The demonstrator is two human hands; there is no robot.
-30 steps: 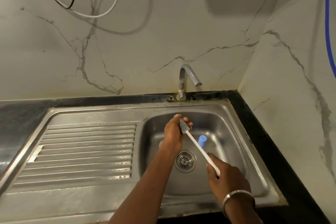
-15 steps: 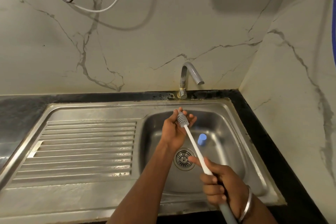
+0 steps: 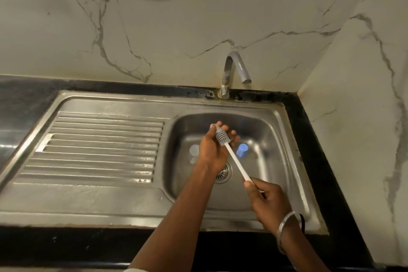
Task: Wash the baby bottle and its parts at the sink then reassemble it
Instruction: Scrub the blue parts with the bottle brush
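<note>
Right hand (image 3: 270, 202) clenched round the white handle of the brush (image 3: 236, 161). Its grey ribbed head lay across the left hand (image 3: 213, 148) fingers; couldn't tell if they gripped anything. Blue cap (image 3: 242, 149) stood in the sink (image 3: 260, 121) just right of the head, and a pale clear piece (image 3: 194, 152) just left of that hand.

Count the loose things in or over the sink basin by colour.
Blue: 1, small blue plastic cap in the steel sink basin.
Pale grey: 1, round pale grey piece beside the left hand.
Grey and white: 1, long brush with grey ribbed head and white handle, gripped by the right hand.
Total: 3
</note>
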